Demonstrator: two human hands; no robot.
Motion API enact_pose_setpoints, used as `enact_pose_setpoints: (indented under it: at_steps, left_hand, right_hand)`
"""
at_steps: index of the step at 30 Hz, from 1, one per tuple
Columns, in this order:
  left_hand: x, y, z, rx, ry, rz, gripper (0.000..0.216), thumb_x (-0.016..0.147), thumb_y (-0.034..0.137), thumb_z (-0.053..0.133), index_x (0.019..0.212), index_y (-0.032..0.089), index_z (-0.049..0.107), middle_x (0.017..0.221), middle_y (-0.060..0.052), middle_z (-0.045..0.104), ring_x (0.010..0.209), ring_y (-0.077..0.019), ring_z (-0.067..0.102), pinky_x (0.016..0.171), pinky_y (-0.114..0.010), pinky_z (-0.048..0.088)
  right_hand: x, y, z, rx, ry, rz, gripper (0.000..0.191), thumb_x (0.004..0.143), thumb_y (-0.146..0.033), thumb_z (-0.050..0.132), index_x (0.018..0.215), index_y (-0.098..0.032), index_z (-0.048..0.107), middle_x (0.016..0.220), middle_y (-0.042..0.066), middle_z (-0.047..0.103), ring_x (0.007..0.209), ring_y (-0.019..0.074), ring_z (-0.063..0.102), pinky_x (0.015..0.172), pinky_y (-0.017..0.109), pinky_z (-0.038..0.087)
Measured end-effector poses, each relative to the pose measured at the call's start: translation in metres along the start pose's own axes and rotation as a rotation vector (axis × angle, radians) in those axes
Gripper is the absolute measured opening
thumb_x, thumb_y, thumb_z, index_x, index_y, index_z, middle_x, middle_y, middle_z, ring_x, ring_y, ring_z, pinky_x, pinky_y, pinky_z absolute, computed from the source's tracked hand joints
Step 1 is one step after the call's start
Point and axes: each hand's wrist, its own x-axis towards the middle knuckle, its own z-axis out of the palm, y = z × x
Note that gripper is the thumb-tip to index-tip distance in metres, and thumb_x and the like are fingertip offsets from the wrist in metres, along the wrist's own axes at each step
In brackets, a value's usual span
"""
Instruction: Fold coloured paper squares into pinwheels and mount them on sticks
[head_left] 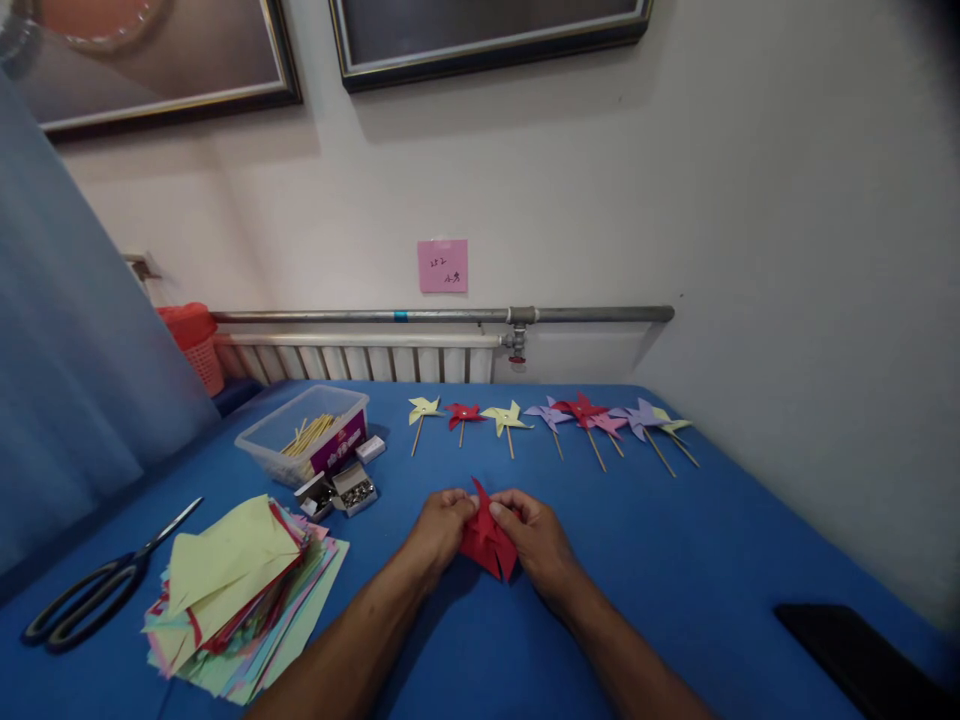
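Observation:
Both my hands meet over a folded piece of red paper [486,543] lying on the blue table [675,560]. My left hand [439,527] pinches its upper left corner. My right hand [534,535] pinches the top from the right, fingers closed on a flap. Beyond the hands, a row of finished paper pinwheels [555,418] on wooden sticks lies across the table: yellow, red, purple and pink ones.
A stack of coloured paper sheets [244,590] lies at the left, with black scissors [97,585] beside it. Further back stand a clear plastic tub of wooden sticks [304,435] and small boxes of pins [352,490]. A dark flat object [862,655] lies at the right edge.

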Motion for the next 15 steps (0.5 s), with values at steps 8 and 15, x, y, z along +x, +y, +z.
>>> enact_pose_setpoints:
  at_steps: [8, 15]
  left_hand:
    - [0.001, 0.0, -0.002, 0.098, -0.022, 0.013, 0.038, 0.057, 0.044, 0.08, 0.06, 0.018, 0.053, 0.05, 0.004, 0.051, 0.046, -0.0082, 0.039, 0.05, -0.023, 0.027]
    - [0.005, -0.012, -0.003, 0.307, -0.029, 0.123, 0.04, 0.066, 0.048, 0.076, 0.06, 0.02, 0.048, 0.049, 0.006, 0.044, 0.047, -0.0074, 0.033, 0.048, -0.024, 0.021]
  right_hand:
    - [0.001, 0.004, -0.003, -0.073, 0.044, -0.003, 0.028, 0.079, -0.047, 0.066, 0.083, -0.019, 0.07, 0.072, 0.0, 0.069, 0.065, 0.0177, 0.059, 0.063, 0.029, 0.045]
    - [0.0, -0.007, -0.007, -0.209, 0.036, -0.087, 0.023, 0.084, -0.042, 0.065, 0.085, -0.021, 0.073, 0.08, 0.002, 0.073, 0.076, 0.0205, 0.064, 0.072, 0.031, 0.047]
